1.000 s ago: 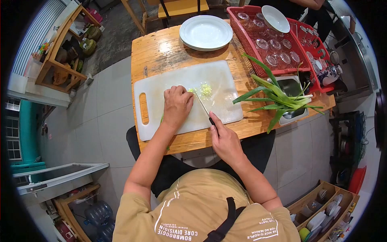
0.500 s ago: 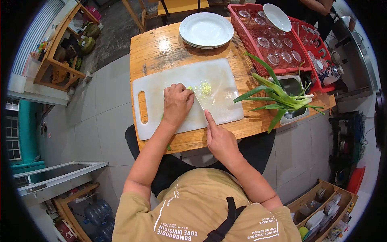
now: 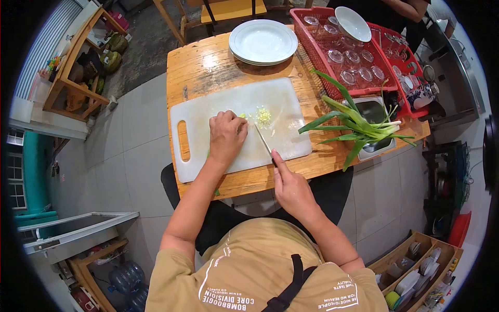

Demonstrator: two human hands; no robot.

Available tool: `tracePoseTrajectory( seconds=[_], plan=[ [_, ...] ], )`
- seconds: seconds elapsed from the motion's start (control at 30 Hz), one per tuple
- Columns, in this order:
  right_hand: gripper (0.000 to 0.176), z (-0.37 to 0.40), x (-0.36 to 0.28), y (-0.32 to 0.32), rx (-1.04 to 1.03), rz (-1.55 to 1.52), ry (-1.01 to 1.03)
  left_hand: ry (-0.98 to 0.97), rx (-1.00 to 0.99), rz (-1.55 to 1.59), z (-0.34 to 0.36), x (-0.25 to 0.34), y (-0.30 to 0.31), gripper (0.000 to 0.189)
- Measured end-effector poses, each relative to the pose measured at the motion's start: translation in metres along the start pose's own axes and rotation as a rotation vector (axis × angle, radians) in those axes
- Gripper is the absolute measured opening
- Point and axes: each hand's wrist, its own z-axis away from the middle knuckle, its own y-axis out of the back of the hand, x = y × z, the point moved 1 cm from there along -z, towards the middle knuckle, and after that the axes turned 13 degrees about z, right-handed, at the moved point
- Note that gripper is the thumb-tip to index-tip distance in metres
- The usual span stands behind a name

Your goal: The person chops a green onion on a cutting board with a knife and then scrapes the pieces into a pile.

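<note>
On the white cutting board (image 3: 200, 112), my left hand (image 3: 226, 136) is closed with its fingers curled over a green onion (image 3: 242, 115). A short pale-green end sticks out past the fingertips, and most of the stalk is hidden beneath the hand. My right hand (image 3: 292, 190) grips the dark handle of a kitchen knife (image 3: 262, 137), index finger stretched along it. The blade slants over the board, its tip a little right of my left fingers. Beyond the tip lies a small heap of finely chopped green onion (image 3: 263, 116).
Stacked white plates (image 3: 263, 41) stand at the table's far edge. To the right, whole green onions (image 3: 358, 125) lie partly over a metal container (image 3: 372, 111). Red baskets (image 3: 332, 49) hold glasses and a white bowl (image 3: 353, 24). Another person's arm (image 3: 408, 9) shows behind them.
The knife and my right hand have shifted right and slightly toward me, widening the gap from my left fingers. My left hand keeps its place on the green onion.
</note>
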Motion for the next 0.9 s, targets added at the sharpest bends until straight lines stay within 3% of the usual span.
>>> tracePoseTrajectory(
  seconds=[0.9],
  plan=[
    [0.057,-0.020,-0.005,-0.005,-0.012,0.058,-0.003,-0.014,-0.001,0.010,-0.001,-0.001,0.000,0.012]
  ],
)
